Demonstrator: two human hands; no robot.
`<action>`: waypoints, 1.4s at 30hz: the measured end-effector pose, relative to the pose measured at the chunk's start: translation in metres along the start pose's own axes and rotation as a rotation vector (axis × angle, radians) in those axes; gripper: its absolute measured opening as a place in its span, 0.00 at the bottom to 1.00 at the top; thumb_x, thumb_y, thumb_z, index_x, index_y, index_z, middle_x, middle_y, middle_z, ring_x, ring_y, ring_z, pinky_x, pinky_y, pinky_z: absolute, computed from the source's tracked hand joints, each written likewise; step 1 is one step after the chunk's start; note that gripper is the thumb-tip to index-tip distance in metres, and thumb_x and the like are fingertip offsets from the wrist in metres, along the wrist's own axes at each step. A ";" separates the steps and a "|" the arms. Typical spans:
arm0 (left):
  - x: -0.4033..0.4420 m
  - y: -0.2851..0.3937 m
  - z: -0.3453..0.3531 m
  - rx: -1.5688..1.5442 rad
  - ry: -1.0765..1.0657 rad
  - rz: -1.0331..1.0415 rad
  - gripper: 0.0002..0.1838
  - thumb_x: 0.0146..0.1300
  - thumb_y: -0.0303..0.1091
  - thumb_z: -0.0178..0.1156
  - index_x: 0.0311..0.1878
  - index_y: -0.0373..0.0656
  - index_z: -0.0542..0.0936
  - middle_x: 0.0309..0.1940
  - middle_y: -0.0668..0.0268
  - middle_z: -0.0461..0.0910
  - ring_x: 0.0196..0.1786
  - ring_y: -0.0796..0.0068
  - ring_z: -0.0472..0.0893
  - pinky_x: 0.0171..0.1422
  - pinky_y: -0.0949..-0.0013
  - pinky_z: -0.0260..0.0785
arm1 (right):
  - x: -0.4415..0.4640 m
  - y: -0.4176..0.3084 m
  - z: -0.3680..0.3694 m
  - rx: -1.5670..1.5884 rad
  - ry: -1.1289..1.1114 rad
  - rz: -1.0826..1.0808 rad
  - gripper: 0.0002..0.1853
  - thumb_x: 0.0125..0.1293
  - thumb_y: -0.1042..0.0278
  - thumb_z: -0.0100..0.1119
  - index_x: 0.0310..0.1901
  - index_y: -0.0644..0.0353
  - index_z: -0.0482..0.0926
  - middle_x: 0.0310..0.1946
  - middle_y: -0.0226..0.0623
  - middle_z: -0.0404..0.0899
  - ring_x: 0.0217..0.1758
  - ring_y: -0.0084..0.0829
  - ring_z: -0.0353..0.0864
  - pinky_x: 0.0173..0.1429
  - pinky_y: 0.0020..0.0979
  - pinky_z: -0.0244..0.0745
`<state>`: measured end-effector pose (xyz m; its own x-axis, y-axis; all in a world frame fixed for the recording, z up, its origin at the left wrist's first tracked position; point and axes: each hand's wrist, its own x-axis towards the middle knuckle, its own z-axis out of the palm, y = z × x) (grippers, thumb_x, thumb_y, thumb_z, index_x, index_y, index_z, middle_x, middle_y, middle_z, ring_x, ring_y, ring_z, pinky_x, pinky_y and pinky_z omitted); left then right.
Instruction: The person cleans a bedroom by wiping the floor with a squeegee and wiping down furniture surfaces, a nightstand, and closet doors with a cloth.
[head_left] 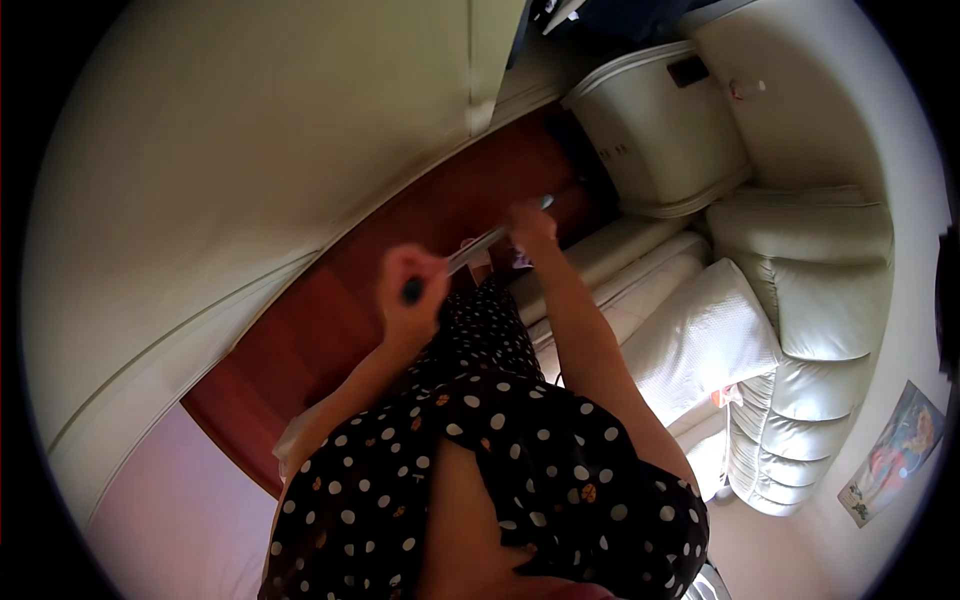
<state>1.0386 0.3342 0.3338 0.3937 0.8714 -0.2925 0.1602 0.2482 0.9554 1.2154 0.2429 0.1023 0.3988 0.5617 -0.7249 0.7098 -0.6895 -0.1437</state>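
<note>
My left hand [412, 290] is wrapped round the near end of a thin pale pole [478, 248], where a dark tip shows at the fist. Further along the pole, my right hand [532, 228] is closed round it, with a short bright piece showing past the fingers. Both hands are slightly blurred. The pole slants over the red-brown wooden floor [320, 330], in front of the black polka-dot clothing [490, 330] I wear. What the far end of the pole reaches is too dark to make out.
A long pale cabinet or wall [250, 120] runs along the left. At the right are a bed with pale bedding [690, 340], a padded cream headboard [820, 310] and a cream nightstand [665, 130]. A picture [893, 455] hangs at the far right.
</note>
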 end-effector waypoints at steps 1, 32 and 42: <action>0.023 0.002 -0.007 -0.079 0.038 -0.074 0.13 0.54 0.20 0.57 0.41 0.41 0.67 0.27 0.69 0.72 0.33 0.81 0.73 0.41 0.76 0.68 | 0.013 -0.013 -0.015 0.005 0.012 -0.093 0.14 0.50 0.67 0.59 0.42 0.51 0.76 0.45 0.40 0.75 0.50 0.40 0.76 0.47 0.40 0.75; 0.182 0.195 -0.558 0.171 0.677 0.379 0.13 0.61 0.30 0.41 0.45 0.35 0.68 0.16 0.69 0.56 0.23 0.76 0.58 0.35 0.69 0.57 | 0.085 -0.349 -0.127 1.444 -0.617 0.412 0.24 0.64 0.42 0.48 0.48 0.56 0.75 0.42 0.36 0.79 0.41 0.32 0.78 0.41 0.36 0.73; 0.200 0.252 -0.702 0.094 0.726 0.702 0.08 0.50 0.37 0.49 0.24 0.44 0.66 0.13 0.69 0.53 0.19 0.75 0.53 0.27 0.70 0.49 | 0.083 -0.343 -0.088 1.812 -0.463 0.285 0.15 0.68 0.62 0.45 0.50 0.60 0.72 0.43 0.36 0.77 0.43 0.34 0.77 0.45 0.39 0.76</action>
<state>0.5219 0.8678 0.5451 -0.2137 0.8620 0.4596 0.1870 -0.4257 0.8853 1.0560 0.5660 0.1509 -0.0067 0.4220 -0.9066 -0.8474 -0.4837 -0.2189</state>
